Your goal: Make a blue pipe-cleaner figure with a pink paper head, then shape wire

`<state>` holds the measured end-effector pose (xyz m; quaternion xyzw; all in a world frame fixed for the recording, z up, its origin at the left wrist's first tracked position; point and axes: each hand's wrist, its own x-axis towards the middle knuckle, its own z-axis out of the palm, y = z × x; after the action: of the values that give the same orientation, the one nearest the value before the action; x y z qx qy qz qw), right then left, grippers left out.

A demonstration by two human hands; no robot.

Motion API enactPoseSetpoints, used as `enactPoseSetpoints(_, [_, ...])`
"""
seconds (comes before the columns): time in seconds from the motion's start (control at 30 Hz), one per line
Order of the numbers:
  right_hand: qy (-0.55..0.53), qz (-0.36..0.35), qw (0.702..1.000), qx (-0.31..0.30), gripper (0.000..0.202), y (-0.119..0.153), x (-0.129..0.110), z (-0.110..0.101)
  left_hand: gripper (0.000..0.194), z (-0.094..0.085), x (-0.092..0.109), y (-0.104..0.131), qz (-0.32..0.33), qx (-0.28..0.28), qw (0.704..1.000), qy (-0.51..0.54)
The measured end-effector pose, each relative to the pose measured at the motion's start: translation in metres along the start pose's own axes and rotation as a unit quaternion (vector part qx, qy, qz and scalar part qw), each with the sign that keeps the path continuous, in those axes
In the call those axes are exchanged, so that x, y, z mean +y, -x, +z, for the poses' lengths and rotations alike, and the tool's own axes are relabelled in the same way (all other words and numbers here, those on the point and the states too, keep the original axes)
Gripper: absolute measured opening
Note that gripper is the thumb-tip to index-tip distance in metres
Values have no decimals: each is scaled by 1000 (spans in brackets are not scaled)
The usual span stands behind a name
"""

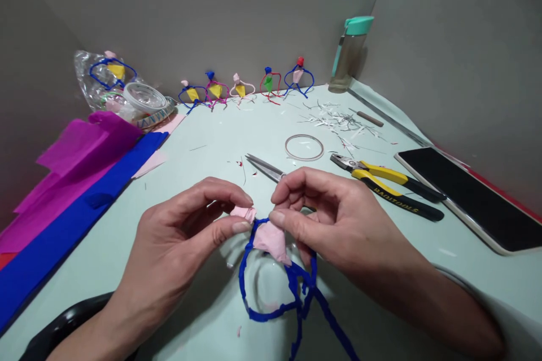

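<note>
A wire figure (277,311) wrapped in blue crepe paper, with looped limbs and a pink paper body (271,241), is held up above the table in front of me. My left hand (182,237) pinches a small pink paper wad (244,213) at the figure's upper end, between thumb and forefinger. Beside it, my right hand (326,208) pinches the blue wire near the top of the pink body; its fingertips partly hide that spot. Just beyond my hands lie scissors (265,166), their handles hidden behind my right hand.
Pliers (385,183) and a phone (470,194) lie at right. Wire scraps (334,121), a wire ring (304,147) and a bottle (350,56) are farther back. Several finished figures (240,89) lean on the wall. Blue crepe paper (84,214), magenta paper (84,152) and tape rolls (145,97) are left.
</note>
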<state>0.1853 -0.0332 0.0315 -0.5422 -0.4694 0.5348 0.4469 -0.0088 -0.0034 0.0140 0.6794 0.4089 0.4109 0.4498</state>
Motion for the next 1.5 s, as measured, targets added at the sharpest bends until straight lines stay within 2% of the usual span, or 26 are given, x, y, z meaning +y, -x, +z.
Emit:
enactPoseSetpoints(0.13, [-4, 1, 1000, -5, 10, 1, -1, -2, 10, 0, 5, -2, 14, -7, 999, -50])
enactPoseSetpoints(0.3, [33, -38, 999, 4, 8, 4, 2, -2, 10, 0, 6, -2, 13, -6, 998, -53])
enactPoseSetpoints(0.63, [39, -55, 998, -2, 9, 4, 0, -1, 10, -3, -4, -2, -76, -13, 996, 52])
enactPoseSetpoints(0.9, [16, -32, 999, -10, 9, 4, -1, -2, 7, 0, -3, -2, -99, -6, 991, 92])
enactPoseSetpoints(1.07, [15, -21, 1000, -4, 8, 2, 0, -2, 12, -1, -4, -2, -77, -5, 994, 78])
enactPoseSetpoints(1.3, [-1, 0, 1000, 0, 12, 4, -1, 0, 16, 0, 4, -3, -14, 18, 999, -31])
enactPoseSetpoints(1.5, [-19, -4, 1000, -12, 15, 6, -1, 0, 14, -1, 6, -4, -3, -9, 998, -55])
